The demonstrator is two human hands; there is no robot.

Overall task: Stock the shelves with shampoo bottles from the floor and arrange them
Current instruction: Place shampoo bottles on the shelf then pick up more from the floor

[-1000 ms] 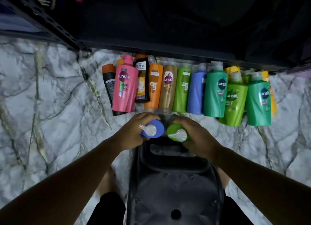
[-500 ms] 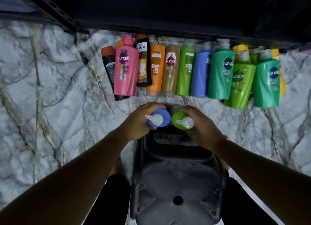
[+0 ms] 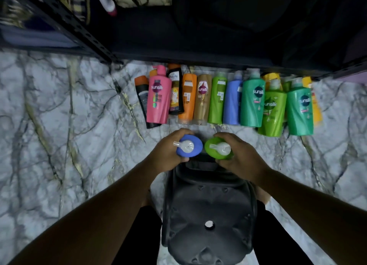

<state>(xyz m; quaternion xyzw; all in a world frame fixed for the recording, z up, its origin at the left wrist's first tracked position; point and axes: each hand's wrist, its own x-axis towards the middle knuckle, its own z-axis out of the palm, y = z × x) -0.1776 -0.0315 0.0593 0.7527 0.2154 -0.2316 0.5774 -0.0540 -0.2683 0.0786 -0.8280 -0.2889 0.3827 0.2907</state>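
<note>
Two upright, end-on, spouts left | left grip (image 3: 165, 152) clamps blue bottle (image 3: 197, 147) | right grip (image 3: 243, 155) clamps green bottle (image 3: 209, 153)

Of the blue bottle (image 3: 193, 153) and the green bottle (image 3: 210, 145) only the tops are seen; the sides and labels are hidden below, partly by the left hand (image 3: 165, 154) and right hand (image 3: 245, 156). The yellow bottles (image 3: 272, 77) are largely covered by the green pump bottles (image 3: 252, 104). Small label print cannot be read, and the inside of the shelf (image 3: 198, 55) is lost in darkness.
</note>
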